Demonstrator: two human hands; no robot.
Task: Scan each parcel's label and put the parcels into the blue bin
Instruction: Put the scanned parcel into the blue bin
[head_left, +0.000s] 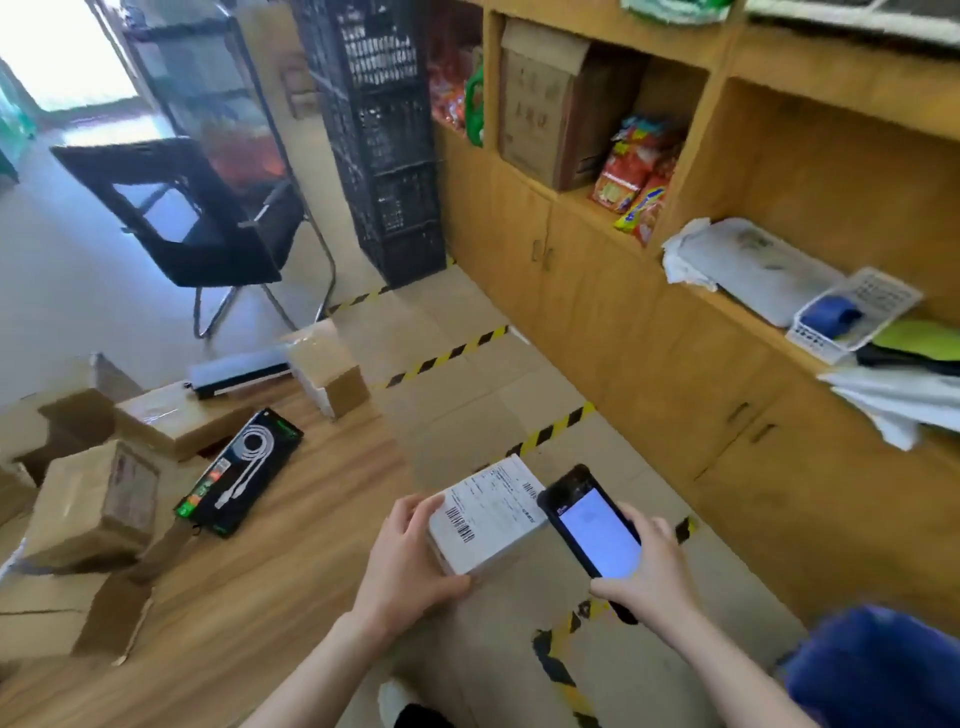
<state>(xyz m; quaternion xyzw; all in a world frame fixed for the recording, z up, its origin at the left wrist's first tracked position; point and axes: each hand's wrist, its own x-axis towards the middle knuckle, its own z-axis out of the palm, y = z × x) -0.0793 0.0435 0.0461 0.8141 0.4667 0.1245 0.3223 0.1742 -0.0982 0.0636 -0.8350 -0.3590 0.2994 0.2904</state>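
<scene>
Hands working above a floor marked with striped tape: left hand (410, 561) is gripping a white parcel (483, 551) by its near corner, with the label (498, 493) facing up, while right hand (649, 566) is clasping a dark handheld scanner (592, 530), its lit screen facing up, just beside the parcel's right edge. Blue bin (883, 670) is showing at lower right, apart from the parcel. Brown parcels (93, 499) are lying on the wooden surface (270, 587) at left.

parcel (485, 519): white paper label, matt | phone (592, 530): glossy screen | table (260, 597): smooth wood
</scene>
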